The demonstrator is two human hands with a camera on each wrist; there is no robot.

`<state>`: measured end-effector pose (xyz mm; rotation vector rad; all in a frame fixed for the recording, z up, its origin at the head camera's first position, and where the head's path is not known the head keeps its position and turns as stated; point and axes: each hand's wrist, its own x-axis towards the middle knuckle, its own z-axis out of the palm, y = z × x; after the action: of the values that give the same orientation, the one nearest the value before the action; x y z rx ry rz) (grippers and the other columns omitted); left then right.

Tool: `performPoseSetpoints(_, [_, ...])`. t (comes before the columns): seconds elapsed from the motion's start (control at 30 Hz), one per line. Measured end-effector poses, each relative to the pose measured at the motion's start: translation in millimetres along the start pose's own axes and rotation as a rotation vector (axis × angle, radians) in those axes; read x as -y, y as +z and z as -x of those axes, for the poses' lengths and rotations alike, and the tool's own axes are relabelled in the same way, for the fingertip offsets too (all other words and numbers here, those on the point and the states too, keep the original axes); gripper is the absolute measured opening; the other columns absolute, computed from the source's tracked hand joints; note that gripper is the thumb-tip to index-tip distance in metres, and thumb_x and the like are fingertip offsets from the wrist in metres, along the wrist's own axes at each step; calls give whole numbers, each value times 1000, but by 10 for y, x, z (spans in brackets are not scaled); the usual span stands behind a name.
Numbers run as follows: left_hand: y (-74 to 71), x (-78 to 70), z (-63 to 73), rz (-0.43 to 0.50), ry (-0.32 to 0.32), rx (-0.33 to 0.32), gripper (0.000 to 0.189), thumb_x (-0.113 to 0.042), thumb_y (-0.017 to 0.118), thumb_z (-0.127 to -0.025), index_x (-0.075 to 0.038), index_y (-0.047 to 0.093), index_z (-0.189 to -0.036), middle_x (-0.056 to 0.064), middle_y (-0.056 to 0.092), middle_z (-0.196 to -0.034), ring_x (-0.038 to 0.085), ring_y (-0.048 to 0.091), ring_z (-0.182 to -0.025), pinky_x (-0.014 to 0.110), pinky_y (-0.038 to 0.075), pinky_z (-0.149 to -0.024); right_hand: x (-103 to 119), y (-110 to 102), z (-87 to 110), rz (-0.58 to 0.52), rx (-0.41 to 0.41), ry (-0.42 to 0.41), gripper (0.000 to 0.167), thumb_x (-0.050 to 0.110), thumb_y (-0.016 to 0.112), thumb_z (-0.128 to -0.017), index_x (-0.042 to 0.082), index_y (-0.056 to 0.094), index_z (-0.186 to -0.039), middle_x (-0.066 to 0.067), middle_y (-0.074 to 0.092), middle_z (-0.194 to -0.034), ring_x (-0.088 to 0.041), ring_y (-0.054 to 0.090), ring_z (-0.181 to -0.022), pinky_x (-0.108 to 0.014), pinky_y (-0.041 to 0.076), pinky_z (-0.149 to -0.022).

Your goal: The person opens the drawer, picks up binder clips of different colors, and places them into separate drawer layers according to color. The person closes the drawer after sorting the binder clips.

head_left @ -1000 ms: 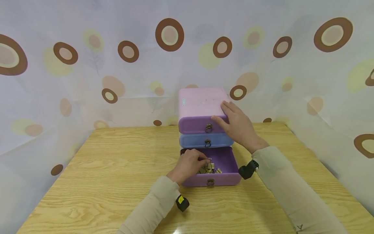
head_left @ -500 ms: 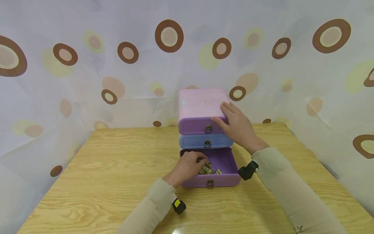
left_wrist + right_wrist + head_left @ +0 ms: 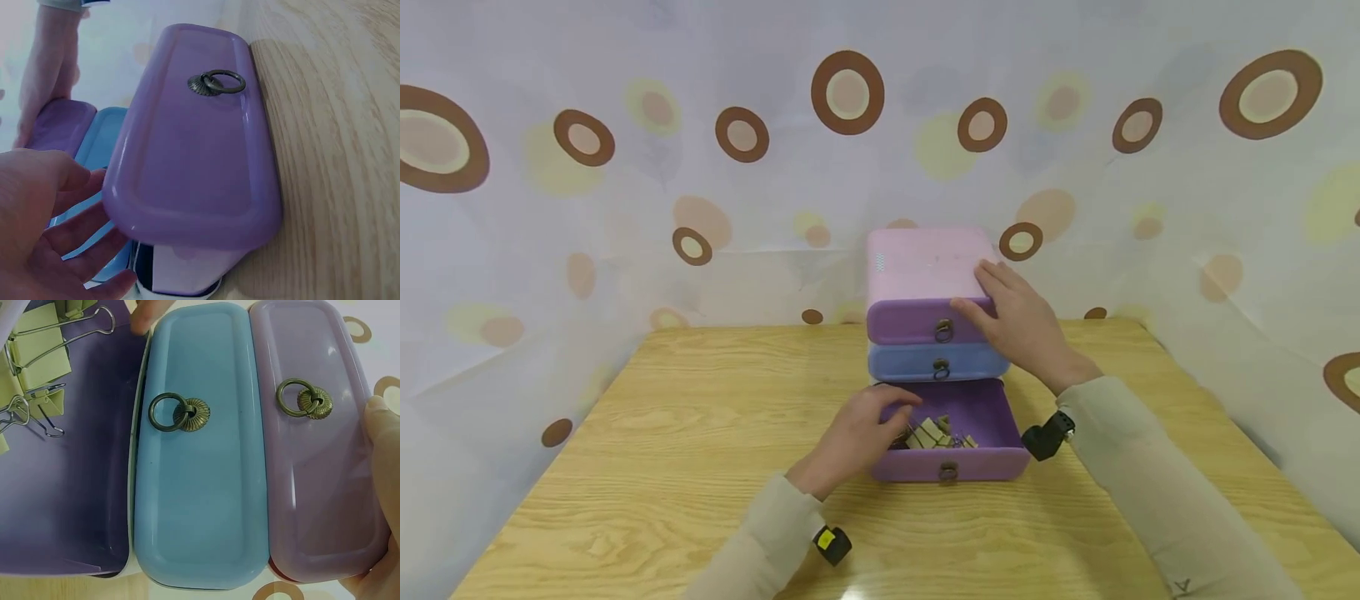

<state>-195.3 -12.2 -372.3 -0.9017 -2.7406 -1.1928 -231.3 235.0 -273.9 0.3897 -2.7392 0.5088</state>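
A small tabletop drawer cabinet [image 3: 925, 260] with a pink top has its bottom purple drawer [image 3: 992, 465] pulled out. Inside lie several pale yellow binder clips [image 3: 931, 433] with wire handles, seen close in the right wrist view. My left hand [image 3: 855, 435] is over the drawer's left edge, fingers apart and holding nothing; the left wrist view has its fingers beside the purple front [image 3: 194, 150]. On the right side of the cabinet's top rests my right hand [image 3: 1026, 325], its thumb at the upper purple drawer front [image 3: 319, 481].
Between the purple fronts the blue drawer [image 3: 200, 512] is closed; each front bears a brass ring pull [image 3: 167, 412]. The cabinet stands on a wood-grain table [image 3: 737, 392], with a patterned cloth [image 3: 775, 192] hanging behind and at the sides.
My left hand has drawn back to the left from over the binder clips, and its fingers have parted, leaving the clips in view. The right hand stays on the cabinet.
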Motion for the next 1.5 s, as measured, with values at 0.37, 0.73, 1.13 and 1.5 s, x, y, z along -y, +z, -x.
performPoseSetpoints(0.37, [-137,87,94,57,-20,-63,23,-17,57,-100,-14,72,-117,1,69,-122,18,62,-118,41,53,-101,-10,-92,-10,-28,67,24,81,56,47,-100,-3,29,-154,-21,26,-162,-40,21,-151,-57,21,-123])
performPoseSetpoints(0.73, [-196,199,122,53,-25,-133,26,-16,58,-99,-12,69,-122,4,68,-125,22,61,-122,41,50,-107,-59,-112,46,-145,-3,-11,68,42,55,-100,-2,40,-149,-21,32,-159,-40,24,-150,-58,20,-123])
performPoseSetpoints(1.13, [-274,260,169,72,-82,-152,43,-26,63,-98,-9,57,-137,7,62,-133,24,59,-123,45,51,-104,-212,-228,324,-213,-72,-16,67,34,56,-101,2,30,-153,-22,36,-156,-42,32,-145,-62,30,-116])
performPoseSetpoints(1.5, [-325,316,220,102,-157,-32,76,-45,68,-91,-8,39,-151,10,46,-151,29,47,-137,50,43,-112,-415,-76,735,-246,24,64,73,40,52,-102,-4,26,-153,-28,31,-156,-48,28,-145,-68,28,-113])
